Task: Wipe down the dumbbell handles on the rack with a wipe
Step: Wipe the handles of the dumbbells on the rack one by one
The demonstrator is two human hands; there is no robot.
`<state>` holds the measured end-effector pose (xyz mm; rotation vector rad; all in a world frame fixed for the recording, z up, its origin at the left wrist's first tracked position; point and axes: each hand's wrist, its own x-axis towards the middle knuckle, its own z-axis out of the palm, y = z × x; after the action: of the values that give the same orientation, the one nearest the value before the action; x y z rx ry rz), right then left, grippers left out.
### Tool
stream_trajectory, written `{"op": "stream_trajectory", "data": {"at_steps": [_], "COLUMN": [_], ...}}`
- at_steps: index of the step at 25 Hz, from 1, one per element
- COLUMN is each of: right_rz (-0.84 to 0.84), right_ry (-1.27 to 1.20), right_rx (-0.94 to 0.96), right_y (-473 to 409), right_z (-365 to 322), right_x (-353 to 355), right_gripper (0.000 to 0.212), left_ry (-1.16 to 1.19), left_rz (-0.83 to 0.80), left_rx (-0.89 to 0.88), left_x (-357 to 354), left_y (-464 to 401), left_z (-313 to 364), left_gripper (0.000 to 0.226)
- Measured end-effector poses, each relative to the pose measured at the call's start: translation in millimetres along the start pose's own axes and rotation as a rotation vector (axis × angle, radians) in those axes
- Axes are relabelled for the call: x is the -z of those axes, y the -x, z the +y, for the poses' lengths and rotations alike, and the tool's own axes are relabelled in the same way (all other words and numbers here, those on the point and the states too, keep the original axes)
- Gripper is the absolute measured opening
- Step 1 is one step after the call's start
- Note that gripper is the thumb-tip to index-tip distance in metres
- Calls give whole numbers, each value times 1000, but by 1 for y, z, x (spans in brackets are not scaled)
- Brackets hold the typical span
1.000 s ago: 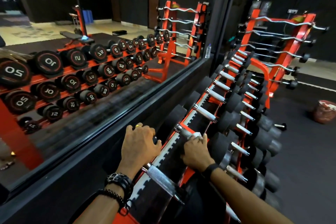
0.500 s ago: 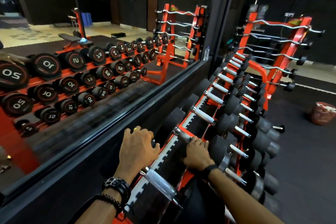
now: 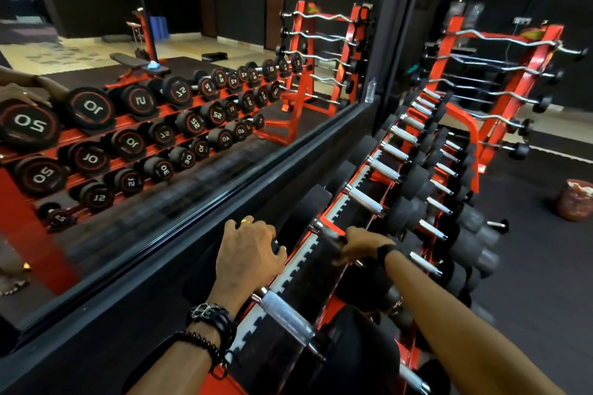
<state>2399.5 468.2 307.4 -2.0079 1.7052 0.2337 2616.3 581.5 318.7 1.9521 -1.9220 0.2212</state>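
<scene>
Landmark = orange dumbbell rack (image 3: 330, 216), running from bottom centre away to upper right. Left of rack: wall mirror (image 3: 192, 99) in a dark frame, reflecting the same rack with numbered black dumbbell heads, a bench and pale floor farther back. Left hand (image 3: 248, 255), ring on one finger, bracelets at the wrist, rests curled over a black dumbbell head at the rack's mirror-side edge; fingers bent over it, looks like a loose hold. On the rack's top tier, nearest the camera: a bare knurled steel handle (image 3: 287, 319). Next handle along (image 3: 327, 236): right hand (image 3: 361, 247) wraps around it, fingers closed on the bar, dark band at the wrist. Wipe not discernible, cannot tell if it is under the palm. Beyond that hand, a row of chrome handles (image 3: 385, 170) recedes up the rack. Right of rack: orange stand with curl bars (image 3: 500, 42), dark rubber floor (image 3: 529, 266), a brown bin (image 3: 576, 204) on it, well apart from the rack.
</scene>
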Motion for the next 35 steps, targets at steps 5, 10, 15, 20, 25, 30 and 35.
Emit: {"op": "stream_trajectory", "data": {"at_steps": [5,10,15,20,25,30,35], "right_rz": [-48,-65,28,189,257,449,518], "right_ry": [77,5,-31,270,73,-63,-78], "right_rx": [15,-31,-76,-5,131,258,390], "right_y": [-6,-20,-27,-16,-13,-21,-25], "right_z": [-8,-4,-3,9,29,25,-9], "right_x": [10,2,-17,-11,7,-5,-19], "right_gripper": [36,42,54,51,39,40,23], "left_ry": [30,13,6,28,57,56,54], "left_rz": [15,-2,-10,-19,-16,-25,-36], "left_rx": [-1,2,8,20,37,28,32], "left_x": [1,3,4,6,10,12,12], "left_y": [0,1,1,1,4,3,4], "left_z": [-1,0,0,1,4,4,4], "left_gripper": [37,35,36,36,37,38,37]}}
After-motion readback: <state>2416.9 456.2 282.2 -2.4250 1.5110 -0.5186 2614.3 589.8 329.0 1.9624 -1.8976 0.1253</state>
